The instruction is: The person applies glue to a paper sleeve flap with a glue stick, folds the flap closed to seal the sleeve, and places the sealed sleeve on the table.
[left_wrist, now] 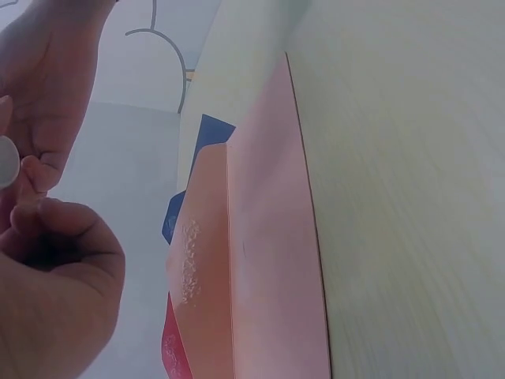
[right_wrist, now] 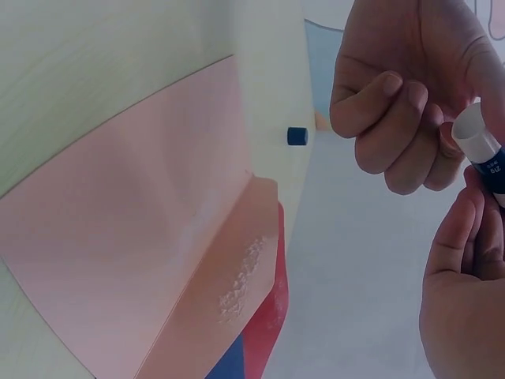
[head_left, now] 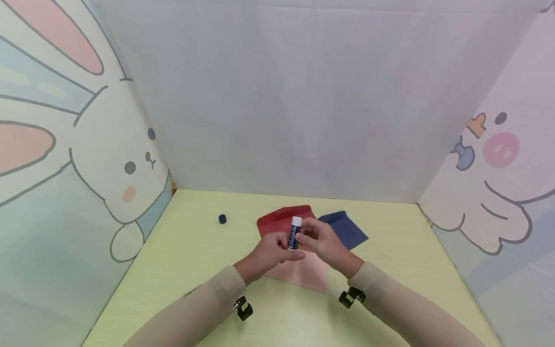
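Both hands hold a glue stick (head_left: 294, 234) with a dark blue printed label and a white end, above a pink envelope (head_left: 303, 271). My left hand (head_left: 273, 249) pinches its lower part between thumb and fingers. From the right side my right hand (head_left: 324, 242) grips it with thumb and fingertips. In the right wrist view the white end of the glue stick (right_wrist: 476, 136) points up and left. The envelope's flap (right_wrist: 229, 296) lies unfolded, with whitish lumpy glue smears (right_wrist: 241, 283) along it. A dark blue cap (head_left: 222, 219) rests on the table to the left.
A red envelope (head_left: 277, 219) lies behind the pink one, and a navy envelope (head_left: 347, 233) lies to the right, both with flaps unfolded. The pale yellow table (head_left: 173, 260) meets a white back wall (head_left: 295, 106) and side walls with cartoon animals.
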Demonstrator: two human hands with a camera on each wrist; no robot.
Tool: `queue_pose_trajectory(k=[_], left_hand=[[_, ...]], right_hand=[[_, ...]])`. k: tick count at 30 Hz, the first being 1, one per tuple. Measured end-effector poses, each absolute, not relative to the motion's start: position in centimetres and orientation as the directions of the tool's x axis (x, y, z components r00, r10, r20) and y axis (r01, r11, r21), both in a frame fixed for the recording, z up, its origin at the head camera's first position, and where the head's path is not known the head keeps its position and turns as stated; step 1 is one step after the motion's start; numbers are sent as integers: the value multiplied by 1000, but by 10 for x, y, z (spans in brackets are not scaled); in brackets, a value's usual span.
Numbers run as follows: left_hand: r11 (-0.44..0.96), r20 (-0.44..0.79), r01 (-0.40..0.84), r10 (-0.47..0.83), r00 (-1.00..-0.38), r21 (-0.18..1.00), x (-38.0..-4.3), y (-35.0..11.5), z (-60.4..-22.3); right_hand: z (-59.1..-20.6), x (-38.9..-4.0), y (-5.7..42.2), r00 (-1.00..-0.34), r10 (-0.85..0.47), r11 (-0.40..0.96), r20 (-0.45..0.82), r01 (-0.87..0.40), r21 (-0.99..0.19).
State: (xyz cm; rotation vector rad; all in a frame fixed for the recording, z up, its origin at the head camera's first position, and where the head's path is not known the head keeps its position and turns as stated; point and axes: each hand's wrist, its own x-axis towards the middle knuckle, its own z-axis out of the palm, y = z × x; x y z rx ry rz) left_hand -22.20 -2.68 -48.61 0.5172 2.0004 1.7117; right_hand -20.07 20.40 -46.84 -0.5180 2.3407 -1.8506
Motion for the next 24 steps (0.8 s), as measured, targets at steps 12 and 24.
queue_pose_trajectory(k=[12, 24], left_hand=[[205, -154, -26, 635, -757, 978, -226, -34, -489], [226, -189, -29, 734, -652, 974, -233, -45, -485]], right_hand=[[-471, -200, 207, -943, -319, 200, 92, -162, -966], [-472, -200, 211, -945, -321, 177, 68, -130, -976]])
